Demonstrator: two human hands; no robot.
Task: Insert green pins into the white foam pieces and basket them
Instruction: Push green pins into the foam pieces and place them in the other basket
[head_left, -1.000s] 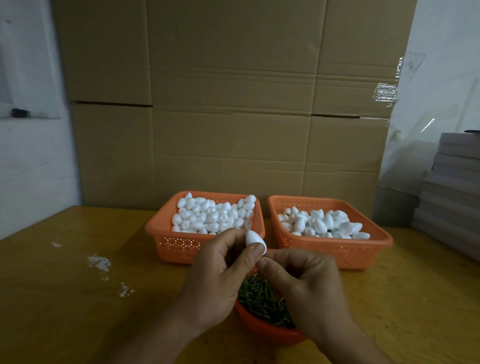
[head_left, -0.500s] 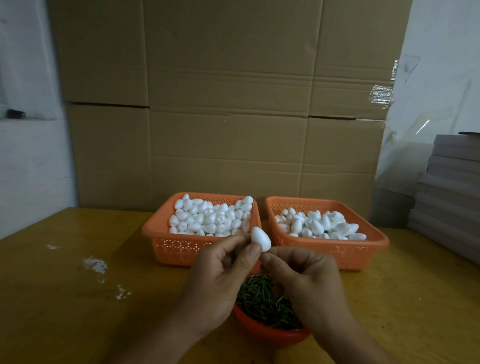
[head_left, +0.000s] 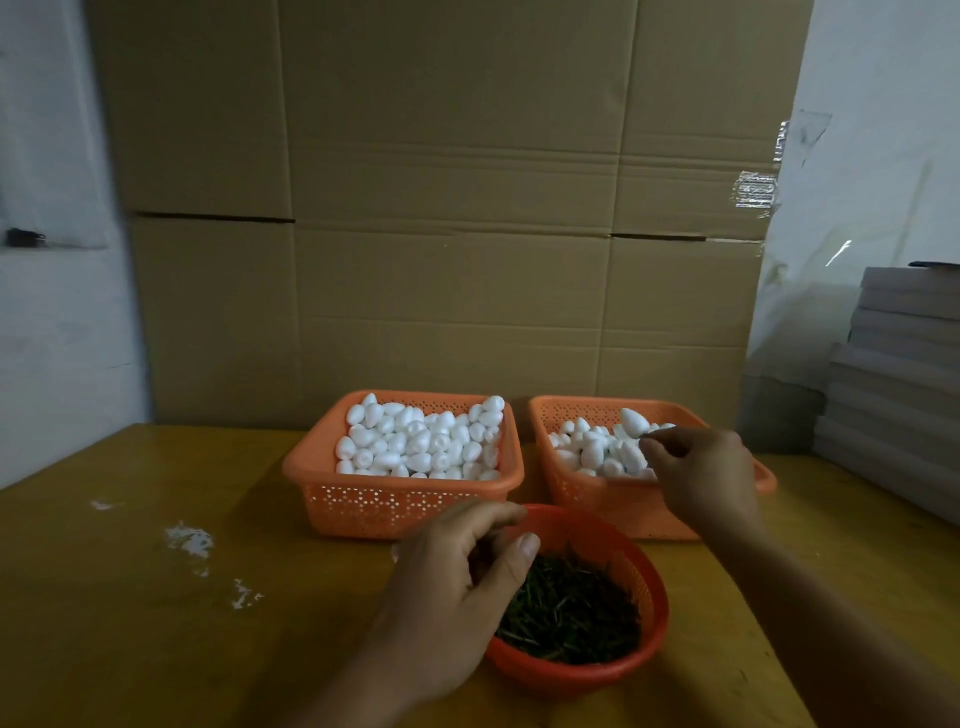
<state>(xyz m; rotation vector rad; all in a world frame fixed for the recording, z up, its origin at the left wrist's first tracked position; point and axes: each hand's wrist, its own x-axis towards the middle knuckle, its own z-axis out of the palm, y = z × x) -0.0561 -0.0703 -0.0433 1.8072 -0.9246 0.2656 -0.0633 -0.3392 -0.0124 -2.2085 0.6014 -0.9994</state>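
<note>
While the right hand (head_left: 698, 480) pinches a foam piece (head_left: 634, 421), the left hand's (head_left: 457, 587) loosely curled fingers seem empty.

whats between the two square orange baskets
Nothing: in the head view a narrow strip of bare table separates the left basket from the right basket. The round bowl of green pins sits nearer, not between them.

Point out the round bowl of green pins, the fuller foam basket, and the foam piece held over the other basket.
round bowl (head_left: 652, 587), head view, right rim.
fuller foam basket (head_left: 405, 506), head view, front wall.
foam piece (head_left: 634, 420), head view, white body.
</note>
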